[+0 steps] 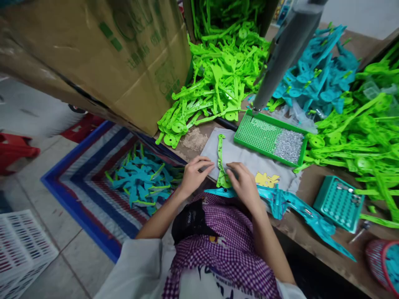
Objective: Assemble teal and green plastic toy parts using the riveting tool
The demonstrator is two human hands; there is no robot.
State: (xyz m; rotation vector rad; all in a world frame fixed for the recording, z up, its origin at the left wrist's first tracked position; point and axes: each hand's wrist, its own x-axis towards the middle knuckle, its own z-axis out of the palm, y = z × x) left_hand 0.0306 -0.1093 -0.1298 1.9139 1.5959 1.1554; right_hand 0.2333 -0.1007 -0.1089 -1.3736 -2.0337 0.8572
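Along the near edge of the surface [193, 141], where a cloth [253, 159] likely gives padding, the left hand [193, 176], fingers parted and empty, and right hand [245, 185], grasp impossible to tell, flank the green part [220, 159], presumably centred for reach.

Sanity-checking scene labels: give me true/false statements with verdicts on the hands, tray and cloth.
1. The perforated green tray holds small silvery pieces. True.
2. The left hand is inside that tray. False: it is beside the lone lime-green plastic part.
3. That lime-green plastic part lies on the grey cloth. True.
4. The yellow cartoon print is on the cardboard box. False: it is on the grey cloth.
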